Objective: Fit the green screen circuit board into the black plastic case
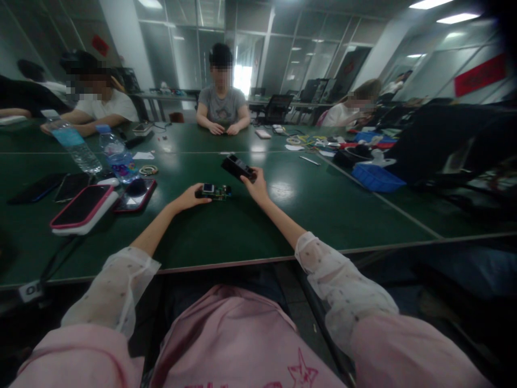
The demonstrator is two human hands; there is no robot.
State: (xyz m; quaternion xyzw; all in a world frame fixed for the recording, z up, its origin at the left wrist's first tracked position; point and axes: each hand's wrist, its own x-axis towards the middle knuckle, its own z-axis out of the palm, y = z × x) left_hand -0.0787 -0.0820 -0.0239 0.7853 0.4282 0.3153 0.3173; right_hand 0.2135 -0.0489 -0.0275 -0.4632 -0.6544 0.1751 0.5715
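Note:
My left hand (191,198) is closed on the left end of a small green circuit board (219,194) that carries a little square screen. The board is held just over the green table. To the right and farther off, my right hand (255,185) grips the near end of a black rectangular case (236,166), which is tilted with its far end pointing up and left. The case and the board are apart. What the inside of the case holds is too blurred to make out.
On the left stand two water bottles (117,153), beside several phones and a pink-rimmed device (84,206). A blue basket (375,178), cables (311,139) and a pen (310,160) lie to the right. A person in grey (223,105) sits opposite at the green table (202,237).

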